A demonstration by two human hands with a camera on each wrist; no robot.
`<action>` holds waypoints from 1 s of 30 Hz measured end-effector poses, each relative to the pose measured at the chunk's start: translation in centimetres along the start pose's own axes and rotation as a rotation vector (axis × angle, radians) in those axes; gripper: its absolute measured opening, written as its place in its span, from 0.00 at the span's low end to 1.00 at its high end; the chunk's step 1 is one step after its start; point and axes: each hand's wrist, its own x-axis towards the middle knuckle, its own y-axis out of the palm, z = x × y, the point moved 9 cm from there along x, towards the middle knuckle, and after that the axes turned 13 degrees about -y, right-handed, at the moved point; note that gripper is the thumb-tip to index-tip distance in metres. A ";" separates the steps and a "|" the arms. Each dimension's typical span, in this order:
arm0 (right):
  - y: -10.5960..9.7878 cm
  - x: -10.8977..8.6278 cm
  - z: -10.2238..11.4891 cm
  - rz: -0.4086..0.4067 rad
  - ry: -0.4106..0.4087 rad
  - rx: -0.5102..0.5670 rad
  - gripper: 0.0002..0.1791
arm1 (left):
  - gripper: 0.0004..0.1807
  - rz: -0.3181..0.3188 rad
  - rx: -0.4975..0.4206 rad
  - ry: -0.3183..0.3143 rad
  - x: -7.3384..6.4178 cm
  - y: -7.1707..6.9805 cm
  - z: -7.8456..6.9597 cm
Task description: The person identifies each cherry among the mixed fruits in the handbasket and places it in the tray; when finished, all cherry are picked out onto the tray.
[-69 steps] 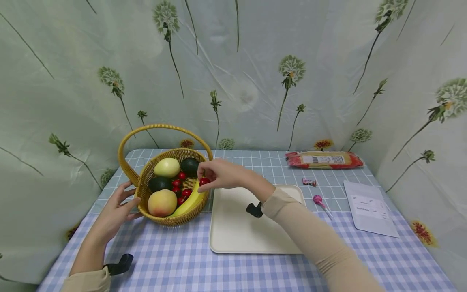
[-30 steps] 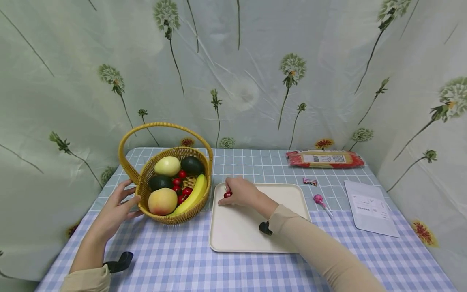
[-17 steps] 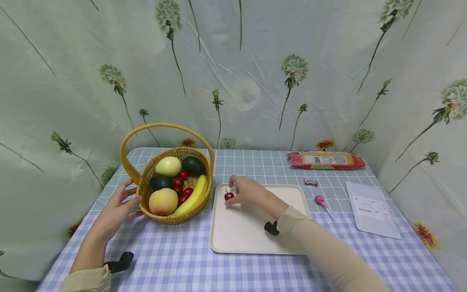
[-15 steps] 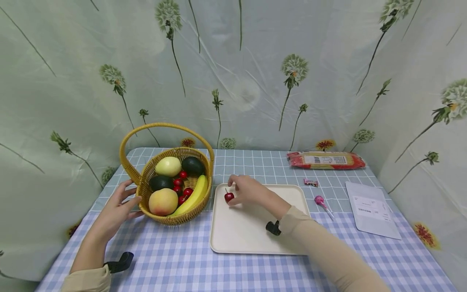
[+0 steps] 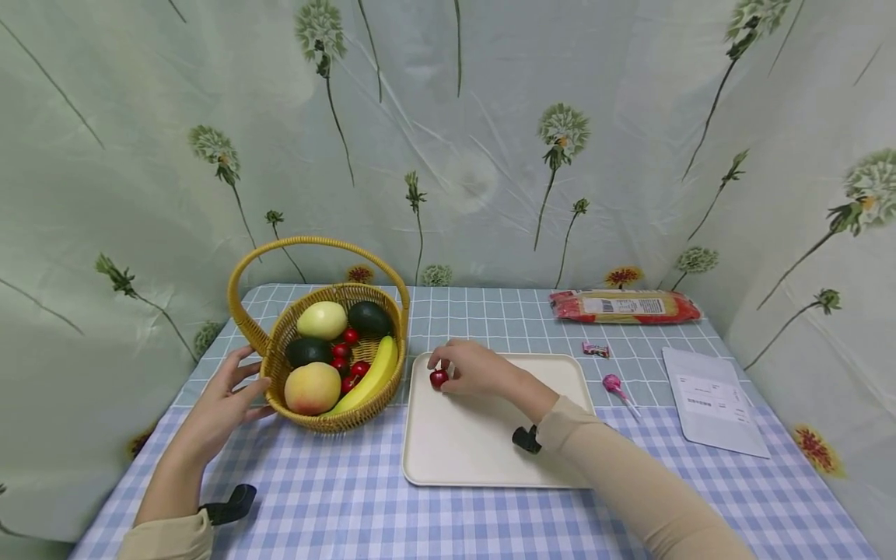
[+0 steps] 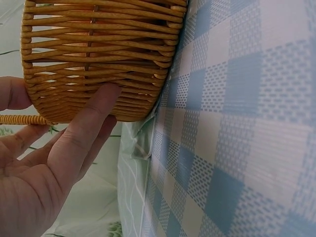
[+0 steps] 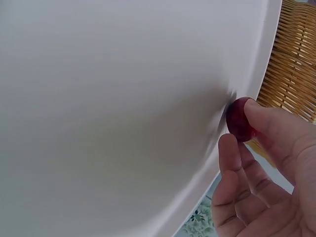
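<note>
My right hand [image 5: 476,372] is over the upper left of the cream tray [image 5: 483,459], pinching a dark red cherry [image 5: 439,379] between thumb and fingers. In the right wrist view, the thumb presses one side of the cherry [image 7: 241,120], and fingertips meet it from below, close to the tray's rim. My left hand [image 5: 224,393] rests against the left outer side of the yellow wicker basket [image 5: 350,421]. Its fingers lie fairly straight on the weave in the left wrist view. Inside the basket are a banana [image 5: 371,381], a peach [image 5: 313,388], a pale yellow-green fruit [image 5: 322,320], two dark green fruits and several cherries.
Toward the right lie a lollipop [image 5: 619,393], a small wrapped candy [image 5: 595,350], a grey-white labelled pouch [image 5: 714,400] and a red-and-yellow packet [image 5: 626,306]. The basket's tall handle [image 5: 315,241] arches above it. A floral curtain hangs behind the checked table.
My right hand has carried the cherry from the basket to the tray, loosened around it there, then closed its fingertips on it again. My left hand stays at the basket.
</note>
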 end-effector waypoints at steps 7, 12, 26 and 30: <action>0.4 0.6 0.0 0.004 -0.019 0.006 0.15 | 0.41 0.000 -0.003 0.011 0.0 -0.1 0.0; 0.6 0.8 -0.1 0.020 -0.004 0.019 0.16 | 0.41 0.005 -0.017 0.016 0.0 0.1 -0.1; 0.7 0.7 0.1 0.021 -0.002 0.026 0.16 | 0.42 -0.001 -0.007 0.007 0.0 0.0 0.2; 0.7 0.8 0.1 0.021 -0.010 0.019 0.17 | 0.41 0.000 -0.013 0.007 0.0 0.0 0.2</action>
